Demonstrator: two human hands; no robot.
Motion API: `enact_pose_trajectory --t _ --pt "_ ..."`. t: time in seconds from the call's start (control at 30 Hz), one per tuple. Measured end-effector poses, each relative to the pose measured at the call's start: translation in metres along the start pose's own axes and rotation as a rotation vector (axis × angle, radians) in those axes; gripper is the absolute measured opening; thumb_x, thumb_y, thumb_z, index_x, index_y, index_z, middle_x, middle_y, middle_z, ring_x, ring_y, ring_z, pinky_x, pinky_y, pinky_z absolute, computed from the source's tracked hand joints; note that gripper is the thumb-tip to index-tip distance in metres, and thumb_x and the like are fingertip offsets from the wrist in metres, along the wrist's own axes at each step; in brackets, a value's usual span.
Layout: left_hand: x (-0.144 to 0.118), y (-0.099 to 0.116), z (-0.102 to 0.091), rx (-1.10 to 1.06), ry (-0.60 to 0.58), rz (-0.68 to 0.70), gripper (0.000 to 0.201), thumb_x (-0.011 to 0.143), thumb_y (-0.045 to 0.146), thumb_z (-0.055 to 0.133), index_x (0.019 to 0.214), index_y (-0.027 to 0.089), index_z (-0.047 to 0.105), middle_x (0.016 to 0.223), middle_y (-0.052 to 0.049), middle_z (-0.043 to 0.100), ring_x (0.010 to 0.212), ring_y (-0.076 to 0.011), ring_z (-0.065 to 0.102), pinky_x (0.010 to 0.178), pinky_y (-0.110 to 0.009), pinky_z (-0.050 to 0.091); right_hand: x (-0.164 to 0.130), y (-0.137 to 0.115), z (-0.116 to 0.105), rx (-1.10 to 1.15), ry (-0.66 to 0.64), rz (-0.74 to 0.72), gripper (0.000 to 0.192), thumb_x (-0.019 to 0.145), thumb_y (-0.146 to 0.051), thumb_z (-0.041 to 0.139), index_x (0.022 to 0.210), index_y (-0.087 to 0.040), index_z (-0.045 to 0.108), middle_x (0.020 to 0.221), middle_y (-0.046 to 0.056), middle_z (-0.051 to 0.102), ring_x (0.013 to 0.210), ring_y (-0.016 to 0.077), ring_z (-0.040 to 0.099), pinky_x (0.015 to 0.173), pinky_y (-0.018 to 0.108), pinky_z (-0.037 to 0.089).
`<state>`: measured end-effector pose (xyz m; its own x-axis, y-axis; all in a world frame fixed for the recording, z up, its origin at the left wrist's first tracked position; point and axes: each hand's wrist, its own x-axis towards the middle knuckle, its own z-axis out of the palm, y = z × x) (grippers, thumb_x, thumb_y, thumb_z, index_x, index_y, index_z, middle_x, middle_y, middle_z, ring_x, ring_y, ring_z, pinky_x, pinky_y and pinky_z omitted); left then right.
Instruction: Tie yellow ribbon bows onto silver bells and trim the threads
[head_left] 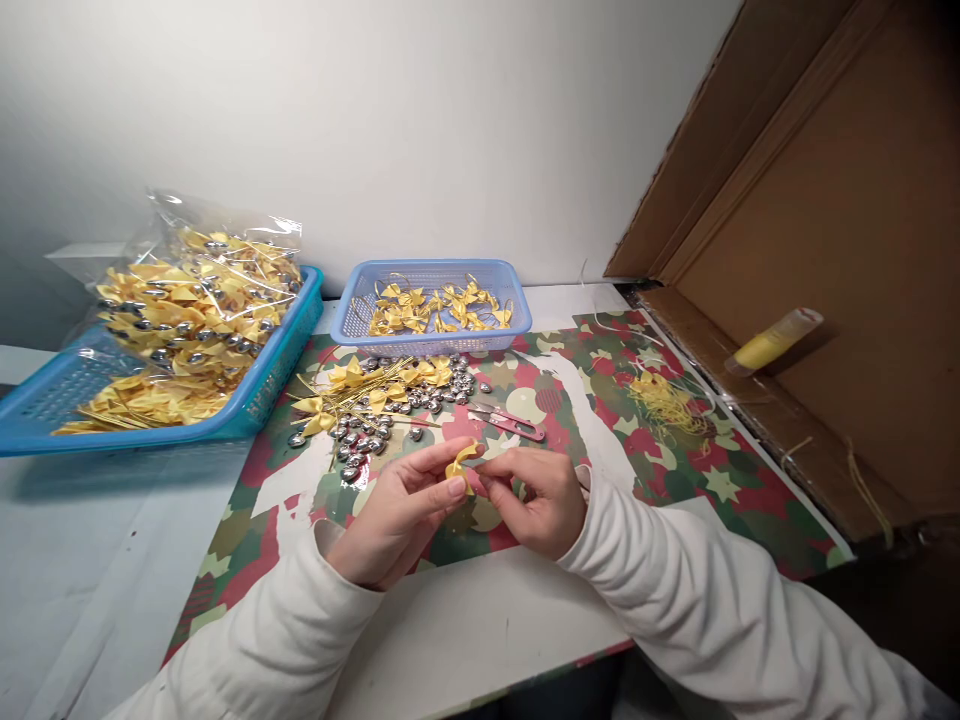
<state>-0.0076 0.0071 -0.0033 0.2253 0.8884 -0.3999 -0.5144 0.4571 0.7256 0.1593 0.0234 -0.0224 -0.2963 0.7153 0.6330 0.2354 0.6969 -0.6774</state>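
A small yellow ribbon bow [463, 459] is pinched between the thumb and fingers of my left hand [405, 505]. Close against its right side, my right hand [536, 495] is closed with thumb and forefinger together; what is in that pinch is too small to make out. Just beyond my hands lie pink-handled thread snips [514, 422]. Several silver bells [364, 440] are scattered to the left of the snips. Among the bells lie loose yellow bows [345, 378] with gold ties [375, 382].
A light blue basket [431, 345] with yellow bows stands at the back. On the left, a larger blue basket [217, 432] bears a clear bag [202, 290] of bows and bells. Yellow threads [671, 405] lie right, near cardboard [840, 200] and a yellow tube [772, 342].
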Motion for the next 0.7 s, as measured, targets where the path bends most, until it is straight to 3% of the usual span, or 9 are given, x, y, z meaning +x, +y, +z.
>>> enact_pose_trajectory --t 0.4,0.7 --pt "-0.0012 0.0067 0.0035 -0.042 -0.054 0.018 0.032 0.057 0.025 0.087 0.087 0.016 0.080 0.082 -0.007 0.075 0.069 -0.0134 0.063 0.067 -0.022 0.052 0.0039 -0.0002 -0.0023 -0.011 -0.016 0.017 0.017 0.081 -0.009 0.052 0.074 -0.018 0.064 0.062 0.001 0.069 0.051 0.0097 0.057 0.049 0.021 0.046" --pt "-0.0012 0.0070 0.0014 -0.027 0.003 -0.015 0.031 0.057 0.020 0.086 0.087 0.017 0.079 0.074 -0.005 0.073 0.070 -0.0142 0.066 0.068 -0.022 0.053 0.0021 0.0000 -0.0016 0.000 -0.022 0.008 0.017 0.081 -0.009 0.051 0.075 -0.018 0.064 0.064 0.001 0.069 0.053 0.0103 0.060 0.051 0.022 0.047"
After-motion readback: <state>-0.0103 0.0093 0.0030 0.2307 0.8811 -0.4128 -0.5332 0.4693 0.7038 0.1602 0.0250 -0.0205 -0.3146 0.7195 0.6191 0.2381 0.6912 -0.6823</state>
